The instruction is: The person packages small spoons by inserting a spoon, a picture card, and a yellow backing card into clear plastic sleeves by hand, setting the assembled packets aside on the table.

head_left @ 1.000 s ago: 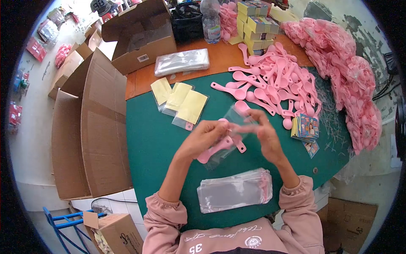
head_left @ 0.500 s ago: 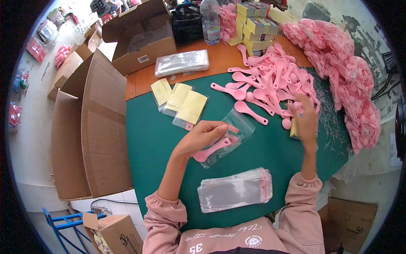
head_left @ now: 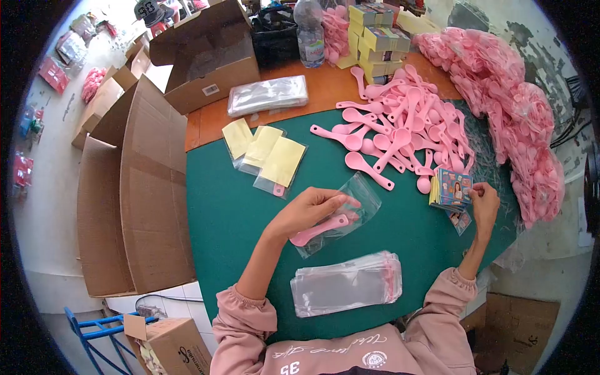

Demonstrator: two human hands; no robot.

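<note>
My left hand (head_left: pixel 312 212) is closed on a clear plastic bag (head_left: pixel 365 199) over the green table. A pink spoon (head_left: pixel 322 230) lies inside the bag, its handle hole toward the right. At the right, the fingers of my right hand (head_left: pixel 482 199) pinch the edge of the small printed cards (head_left: pixel 451 187). Above them spreads a heap of loose pink spoons (head_left: pixel 412 119). Three bagged yellow cards (head_left: pixel 282 160) lie up and left of my left hand. A stack of flat clear bags (head_left: pixel 347 284) rests near the table's front edge.
Open cardboard boxes (head_left: pixel 156 187) stand left of the table. At the back are a pack of clear bags (head_left: pixel 269 95), a water bottle (head_left: pixel 310 34), a black bag (head_left: pixel 275 37) and stacked card bundles (head_left: pixel 381 47). Bagged pink spoons (head_left: pixel 525 125) line the right edge.
My right hand has left the bag, passed over the spoon heap and come down at the printed cards. One more spoon lies across the heap's front. My left hand still holds the bag.
</note>
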